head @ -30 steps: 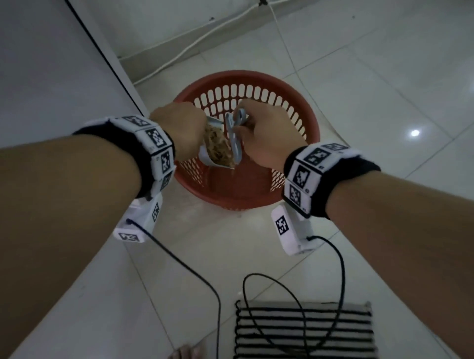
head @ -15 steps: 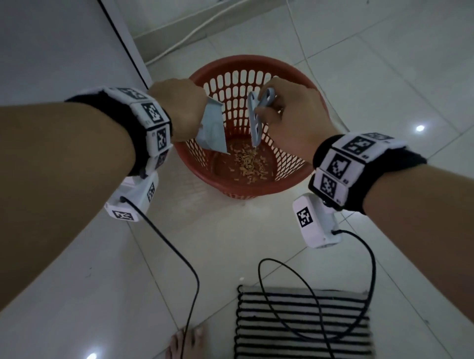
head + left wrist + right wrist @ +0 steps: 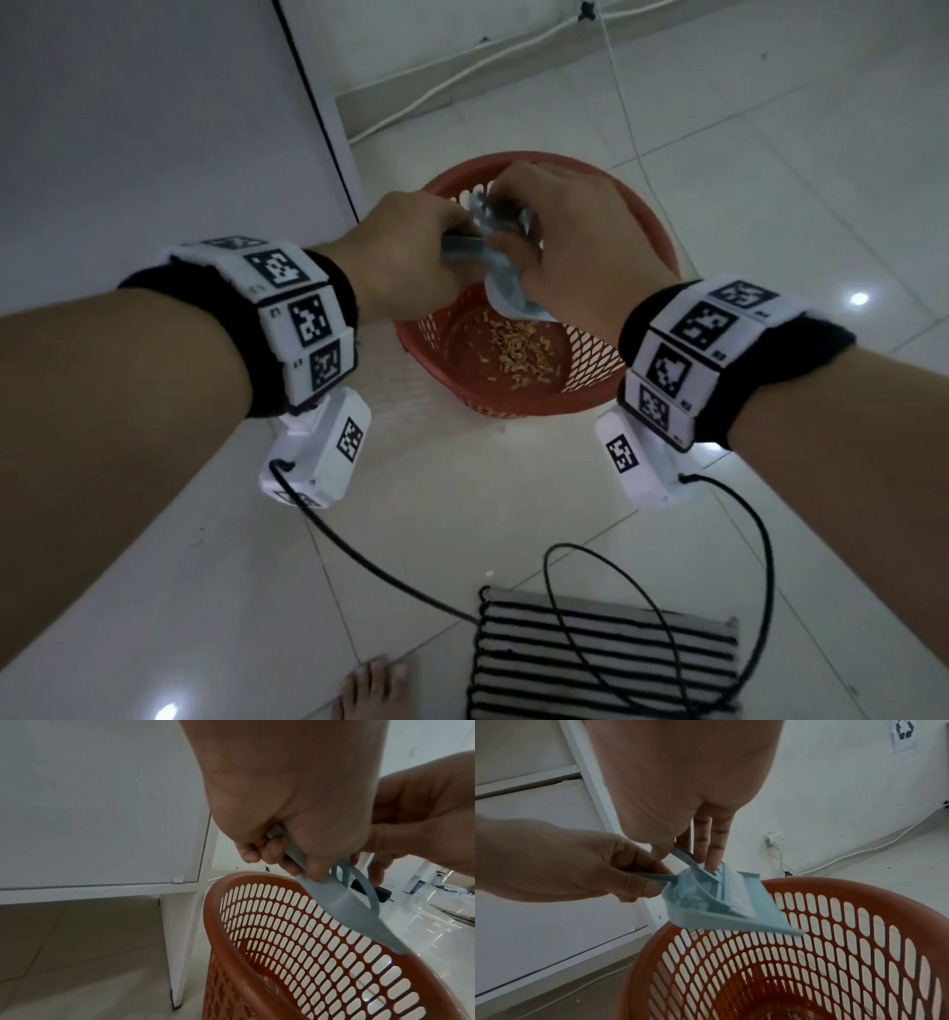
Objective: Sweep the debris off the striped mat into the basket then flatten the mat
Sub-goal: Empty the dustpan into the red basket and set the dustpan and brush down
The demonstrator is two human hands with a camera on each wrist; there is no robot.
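Observation:
A red-orange slotted basket [image 3: 644,218] stands on the tiled floor with brown debris [image 3: 518,349] lying on its bottom. Above it my left hand [image 3: 411,257] grips the handle of a pale blue dustpan [image 3: 506,290], tilted mouth-down over the basket. My right hand [image 3: 570,241] holds a small blue brush [image 3: 734,892] and its fingertips [image 3: 711,862] press the brush into the dustpan [image 3: 731,925]. The left wrist view shows the pan's underside [image 3: 359,910] over the basket rim [image 3: 257,880]. The black-and-white striped mat [image 3: 606,663] lies at the bottom of the head view.
A white cabinet [image 3: 154,128] stands close on the left of the basket. A white cable [image 3: 462,67] runs along the wall's foot. Black wrist-camera cables [image 3: 662,632] loop over the mat. A bare foot [image 3: 375,688] is beside the mat's left edge.
The debris has dropped from the dustpan to the basket's bottom. My hands have come together, and the brush, held apart half a second ago, now lies inside the dustpan.

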